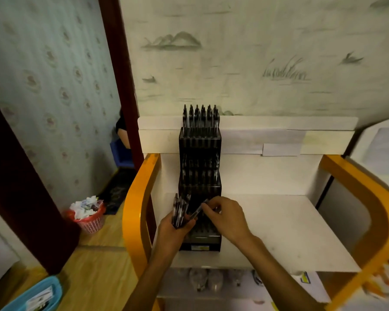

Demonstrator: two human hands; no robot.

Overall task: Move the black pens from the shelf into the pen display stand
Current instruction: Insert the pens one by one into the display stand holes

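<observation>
1. Gripping a bundle of black pens (pixel 179 212) upright in the left hand (pixel 174 227), lower centre of the frame, fingers wrapped round the barrels. Probably acting as a reserve so each pen is a short reach away.
2. Pinching a single pen (pixel 199 209) at its upper end with the right hand (pixel 225 215), just right of the bundle. Lying tilted, lower end still in among the bundle, so likely being drawn out for slotting.
3. Hovering both hands right over the front, lowest tier of the pen display stand (pixel 200 167), centre of the frame. Looking like the tier left to fill.
4. Already holding pens in the stand's back row, tops poking up at centre top, and apparently in the middle tier too, though too dark and blurred for counting. Guessing well over halfway.
5. Sitting on a white shelf (pixel 279 232) with orange curved side rails (pixel 135 209), stand toward the shelf's left part.
6. Showing pale wallpaper with ink-style hills and grass across the top, a dark wooden door frame upper left.
7. Sitting on wood flooring at lower left: a pink basket (pixel 91 221) stuffed with scraps, plus a blue tray (pixel 35 297) in the bottom corner.
8. Peeking out under the shelf edge, bottom centre, some blurry items, too fuzzy for naming.
</observation>
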